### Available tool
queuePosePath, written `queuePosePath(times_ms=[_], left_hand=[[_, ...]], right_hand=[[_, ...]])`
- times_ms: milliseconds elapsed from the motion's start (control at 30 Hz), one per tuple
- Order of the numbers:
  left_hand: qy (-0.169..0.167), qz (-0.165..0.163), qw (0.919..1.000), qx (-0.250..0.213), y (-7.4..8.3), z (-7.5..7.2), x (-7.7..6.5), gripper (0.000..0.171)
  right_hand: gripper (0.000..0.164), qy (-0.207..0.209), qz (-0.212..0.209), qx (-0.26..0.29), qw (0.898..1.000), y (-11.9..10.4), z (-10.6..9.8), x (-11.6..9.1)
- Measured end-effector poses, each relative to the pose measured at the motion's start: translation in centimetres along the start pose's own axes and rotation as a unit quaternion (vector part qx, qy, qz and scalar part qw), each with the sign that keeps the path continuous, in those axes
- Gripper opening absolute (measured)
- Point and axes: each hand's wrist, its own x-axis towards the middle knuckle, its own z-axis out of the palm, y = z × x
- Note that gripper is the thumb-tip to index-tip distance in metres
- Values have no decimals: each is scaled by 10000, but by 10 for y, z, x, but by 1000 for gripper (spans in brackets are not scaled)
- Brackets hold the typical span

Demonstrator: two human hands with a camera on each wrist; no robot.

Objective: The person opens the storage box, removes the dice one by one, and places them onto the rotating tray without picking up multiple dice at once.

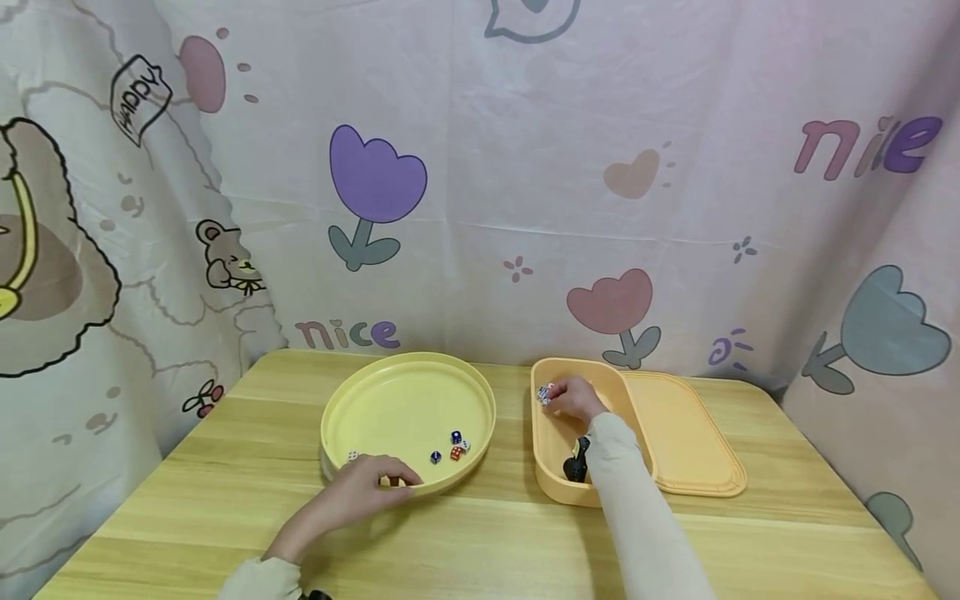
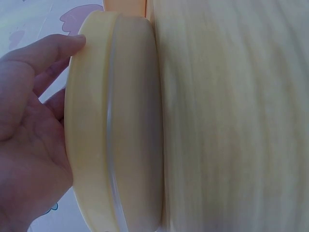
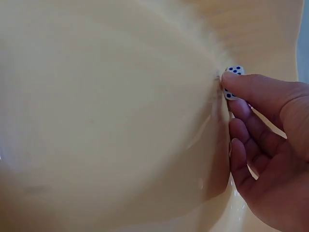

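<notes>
In the head view a round yellow tray (image 1: pixel 397 392) stands on the table, and my left hand (image 1: pixel 371 486) grips its near rim. The left wrist view shows the thumb (image 2: pixel 72 42) on the outside of the tray wall (image 2: pixel 91 125), with the other fingers behind it. Several dice lie in the tray: blue dice (image 1: pixel 456 437), a red die (image 1: pixel 456 453) and white ones (image 1: pixel 352 456). My right hand (image 1: pixel 577 398) is inside an orange box (image 1: pixel 553 442). There it pinches a white die with blue dots (image 3: pixel 231 95) between thumb and fingertips, close to the box wall.
An orange lid (image 1: pixel 686 433) lies flat on the wooden table (image 1: pixel 480 542), just right of the box. Behind the table hangs a printed curtain (image 1: pixel 480 275), which also runs along both sides. A strip of bare wood separates tray and box.
</notes>
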Motion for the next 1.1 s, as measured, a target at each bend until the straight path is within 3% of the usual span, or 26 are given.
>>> queuePosePath(times_ms=[300,833,1100], left_hand=[[-6,93,10000,-12,-1,0,1,12],[29,38,10000,-18,-4,2,0,11],[46,58,10000,16,-1,3,1,11]], right_hand=[[9,44,196,-49,9998,-5,0,-4],[11,-196,-62,-182,9996,-6,2,-2],[17,-189,204,471,9985,-17,-12,-7]])
